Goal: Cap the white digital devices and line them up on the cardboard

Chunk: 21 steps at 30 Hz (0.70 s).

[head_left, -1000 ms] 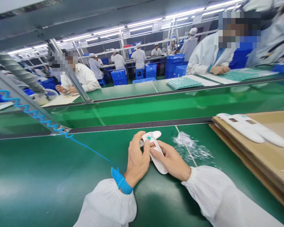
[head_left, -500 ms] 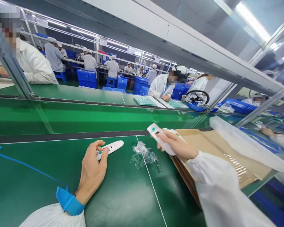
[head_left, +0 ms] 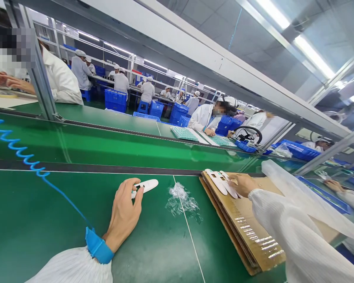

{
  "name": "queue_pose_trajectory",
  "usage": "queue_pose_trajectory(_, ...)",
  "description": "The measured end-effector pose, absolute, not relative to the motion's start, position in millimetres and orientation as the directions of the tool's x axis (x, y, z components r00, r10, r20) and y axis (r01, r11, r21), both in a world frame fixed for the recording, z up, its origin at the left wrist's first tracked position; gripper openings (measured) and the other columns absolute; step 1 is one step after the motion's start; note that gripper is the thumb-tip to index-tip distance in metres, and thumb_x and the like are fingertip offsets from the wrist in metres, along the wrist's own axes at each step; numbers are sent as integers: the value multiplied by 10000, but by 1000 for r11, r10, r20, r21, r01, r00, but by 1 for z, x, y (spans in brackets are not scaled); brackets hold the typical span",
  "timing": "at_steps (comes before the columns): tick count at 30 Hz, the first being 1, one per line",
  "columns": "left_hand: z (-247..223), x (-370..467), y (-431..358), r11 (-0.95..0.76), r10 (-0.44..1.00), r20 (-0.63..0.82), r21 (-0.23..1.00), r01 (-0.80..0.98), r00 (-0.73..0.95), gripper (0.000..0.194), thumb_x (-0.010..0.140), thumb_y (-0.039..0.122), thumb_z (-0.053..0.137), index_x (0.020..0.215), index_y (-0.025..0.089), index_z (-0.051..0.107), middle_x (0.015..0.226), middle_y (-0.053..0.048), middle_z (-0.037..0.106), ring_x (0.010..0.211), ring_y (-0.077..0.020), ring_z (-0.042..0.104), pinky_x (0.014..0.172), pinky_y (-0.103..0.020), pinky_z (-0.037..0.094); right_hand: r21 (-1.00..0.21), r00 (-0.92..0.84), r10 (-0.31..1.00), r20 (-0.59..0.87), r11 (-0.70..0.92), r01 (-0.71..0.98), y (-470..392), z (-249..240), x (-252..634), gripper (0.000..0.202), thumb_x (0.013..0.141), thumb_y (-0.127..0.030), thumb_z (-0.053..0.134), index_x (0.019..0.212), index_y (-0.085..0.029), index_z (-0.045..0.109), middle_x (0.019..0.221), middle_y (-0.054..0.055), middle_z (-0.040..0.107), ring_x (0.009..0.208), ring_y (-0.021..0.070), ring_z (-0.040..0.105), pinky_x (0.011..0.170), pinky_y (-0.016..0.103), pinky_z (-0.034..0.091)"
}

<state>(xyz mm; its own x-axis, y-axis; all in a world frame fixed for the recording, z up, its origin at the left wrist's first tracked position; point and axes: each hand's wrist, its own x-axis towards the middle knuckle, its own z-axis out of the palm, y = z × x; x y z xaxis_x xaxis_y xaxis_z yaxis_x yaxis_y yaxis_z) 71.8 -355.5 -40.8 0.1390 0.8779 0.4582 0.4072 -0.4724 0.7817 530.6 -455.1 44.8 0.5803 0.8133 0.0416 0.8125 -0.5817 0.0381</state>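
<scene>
My left hand (head_left: 126, 210), wearing a blue wrist strap (head_left: 98, 245), pinches one end of a long white plastic casing (head_left: 150, 185) between thumb and fingers. The casing has a rounded tip and a small dark cutout, and lies low over the green tabletop. Over the cardboard (head_left: 247, 220) on the right, my right hand (head_left: 242, 184) has its fingers closed at a white casing (head_left: 230, 189), part of which they hide. Beside it another white casing (head_left: 216, 182) lies flat on the cardboard. Crumpled clear plastic film (head_left: 181, 198) sits between my hands.
A coiled blue cord (head_left: 32, 161) runs from the wrist strap. A translucent sheet (head_left: 295, 192) covers the cardboard's right side. Behind the bench lies a green conveyor belt (head_left: 120, 145), with a metal post (head_left: 44, 82) at left. Co-workers in white sit beyond, one (head_left: 206, 120) near green trays.
My right hand has carried its white casing down and right onto the cardboard beside the others. My left hand keeps its casing; the view has shifted slightly.
</scene>
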Motion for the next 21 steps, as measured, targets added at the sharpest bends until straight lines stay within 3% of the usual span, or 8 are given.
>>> queue_pose_trajectory(5, -44, 71, -354, -476, 876, 462, 782, 403, 137, 230, 972, 364, 487, 1102, 220, 610, 1067, -66, 662, 949, -236, 622, 824, -387, 495, 54, 489, 870, 62, -492, 869, -418, 49, 515, 428, 974, -359, 478, 1332, -242, 682, 1460, 142, 590, 1242, 313, 629, 988, 445, 526)
queue_pose_trajectory(8, -46, 71, -353, -478, 876, 462, 786, 392, 140, 227, 977, 359, 482, 1106, 221, 608, 1076, -68, 660, 965, -238, 622, 825, -389, 497, 47, 387, 922, 30, -388, 921, -400, 43, 497, 444, 999, -408, 430, 1378, -309, 639, 1522, 88, 550, 1342, 306, 544, 1002, 513, 508)
queue_pose_trajectory(13, -45, 71, -355, -487, 870, 473, 786, 381, 137, 221, 989, 345, 461, 1105, 220, 602, 1074, -75, 658, 943, -235, 622, 821, -392, 495, 71, 321, 947, -20, -319, 945, -395, 43, 488, 387, 974, -435, 458, 1255, -339, 707, 1437, 51, 636, 1343, 333, 535, 1036, 620, 425)
queue_pose_trajectory(21, -47, 72, -353, -501, 861, 492, 775, 385, 130, 209, 982, 334, 472, 1104, 223, 601, 1060, -61, 660, 921, -228, 642, 829, -391, 495, 64, 449, 894, -8, -448, 892, -412, 60, 524, 381, 937, -357, 473, 1192, -320, 753, 1338, 69, 700, 1191, 330, 656, 947, 529, 513)
